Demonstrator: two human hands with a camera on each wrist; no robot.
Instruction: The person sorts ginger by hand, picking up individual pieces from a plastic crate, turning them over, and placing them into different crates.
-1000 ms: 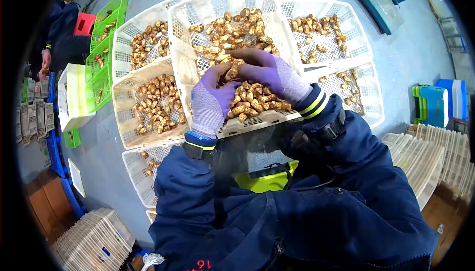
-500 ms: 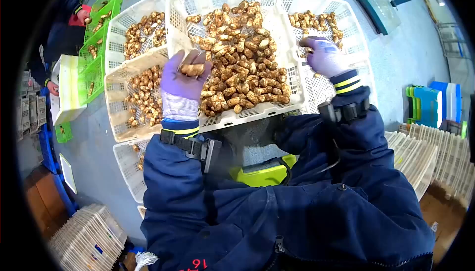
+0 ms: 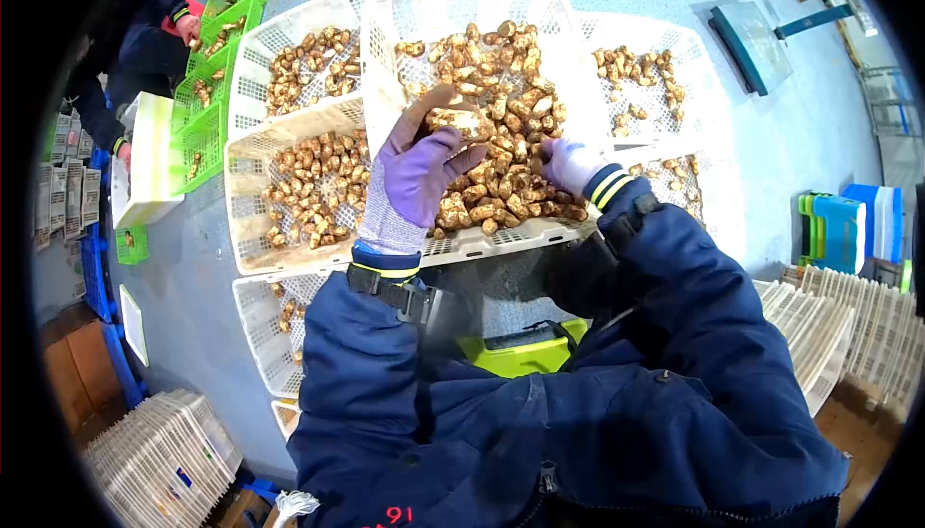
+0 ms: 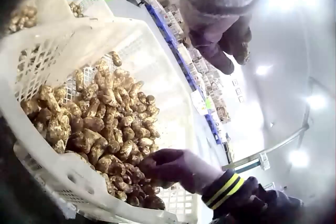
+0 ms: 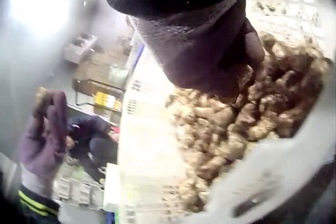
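Over the left part of the large white crate, my purple-gloved left hand holds a brown mushroom-like piece between thumb and fingers. In the left wrist view this hand is raised above the crate. My right hand is low at the right side of the piled pieces. Its curled fingers pinch at a piece on the pile in the right wrist view, partly hidden by the glove.
White crates with smaller amounts stand left and right. Green baskets and another person are at the far left. Stacked white trays stand at the lower left, and a teal platform at the upper right.
My right hand has come back from the right rear crate to the middle pile. My left hand has moved inward over the large crate and turned, still holding a piece.
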